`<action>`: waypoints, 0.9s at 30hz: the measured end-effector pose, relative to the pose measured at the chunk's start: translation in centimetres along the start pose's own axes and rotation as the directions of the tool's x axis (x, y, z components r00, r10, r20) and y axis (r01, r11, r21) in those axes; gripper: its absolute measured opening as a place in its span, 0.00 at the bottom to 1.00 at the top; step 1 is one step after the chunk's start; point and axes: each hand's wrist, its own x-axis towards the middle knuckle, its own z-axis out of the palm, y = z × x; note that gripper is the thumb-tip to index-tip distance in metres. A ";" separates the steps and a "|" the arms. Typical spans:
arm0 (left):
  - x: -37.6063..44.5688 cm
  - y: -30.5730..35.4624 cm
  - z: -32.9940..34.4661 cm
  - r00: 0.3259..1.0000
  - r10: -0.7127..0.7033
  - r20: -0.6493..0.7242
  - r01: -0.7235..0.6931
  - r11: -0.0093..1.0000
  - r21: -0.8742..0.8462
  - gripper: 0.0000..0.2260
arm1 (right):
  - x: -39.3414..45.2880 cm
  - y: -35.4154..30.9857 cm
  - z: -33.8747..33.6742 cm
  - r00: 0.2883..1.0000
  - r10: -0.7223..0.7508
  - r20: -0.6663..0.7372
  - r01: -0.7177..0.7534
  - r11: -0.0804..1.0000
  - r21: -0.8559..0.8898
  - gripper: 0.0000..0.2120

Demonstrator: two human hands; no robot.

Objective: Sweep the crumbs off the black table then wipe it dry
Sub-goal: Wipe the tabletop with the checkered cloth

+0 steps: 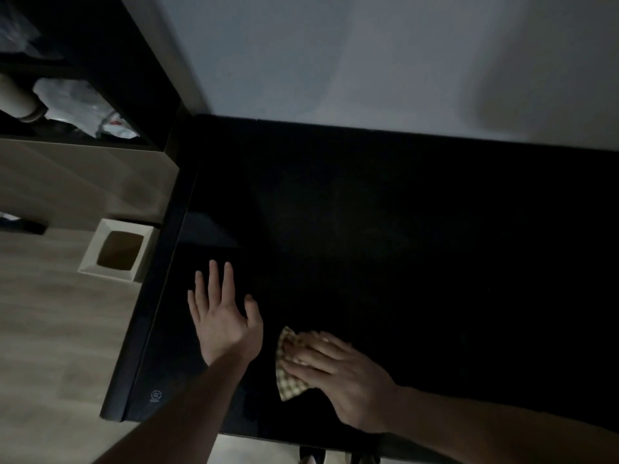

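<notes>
The black table (385,222) fills the middle and right of the view, dim and glossy. My left hand (222,313) lies flat on it near the left edge, fingers spread, holding nothing. My right hand (338,373) presses down on a folded checked cloth (288,380) close to the front edge, fingers laid over it and blurred. The cloth sticks out to the left of the fingers. No crumbs are visible on the dark surface.
A white square bin (115,251) with a brown inside stands on the wooden floor left of the table. A dark shelf unit (100,95) with plastic bags stands at the upper left. A pale wall (368,61) runs behind the table.
</notes>
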 end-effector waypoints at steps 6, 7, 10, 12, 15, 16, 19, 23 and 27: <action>-0.1 0.1 -0.1 1.000 -0.006 -0.007 0.006 1.000 -0.004 0.32 | 1.1 4.8 -2.7 0.966 0.123 -0.226 -0.092 0.986 0.141 0.26; -0.1 0.2 -0.1 1.000 -0.007 -0.014 0.007 1.000 -0.004 0.32 | 1.9 6.2 -4.8 0.939 0.186 -0.288 -0.146 0.977 0.157 0.26; -0.1 0.1 0.1 1.000 -0.006 -0.020 0.006 1.000 -0.001 0.32 | 3.3 12.1 -11.4 0.842 0.330 -0.427 -0.363 0.932 0.005 0.25; -0.2 0.1 0.2 1.000 -0.006 -0.027 0.006 1.000 0.003 0.32 | 3.6 15.8 -14.2 0.792 0.489 -0.365 -0.562 0.817 -0.126 0.25; -0.2 0.0 0.3 0.999 -0.005 -0.040 0.006 1.000 0.012 0.32 | 3.6 18.8 -14.3 0.722 0.653 -0.230 -0.692 0.690 -0.213 0.29; -0.1 0.0 0.4 0.999 -0.003 -0.043 0.003 1.000 0.011 0.32 | 3.9 19.0 -13.8 0.717 0.663 -0.216 -0.697 0.688 -0.203 0.29; -0.2 -0.1 0.4 0.999 0.001 -0.048 0.000 1.000 0.001 0.32 | 4.6 16.7 -11.2 0.739 0.641 -0.207 -0.673 0.716 -0.188 0.30; -0.3 -0.1 0.4 0.999 0.004 -0.048 -0.004 1.000 0.003 0.32 | 2.8 9.5 -6.3 0.845 0.496 -0.198 -0.530 0.825 -0.198 0.29; -0.4 -0.2 0.3 0.999 0.008 -0.045 -0.008 1.000 -0.002 0.32 | -0.9 1.1 -1.3 0.931 0.343 -0.124 -0.356 0.928 -0.106 0.30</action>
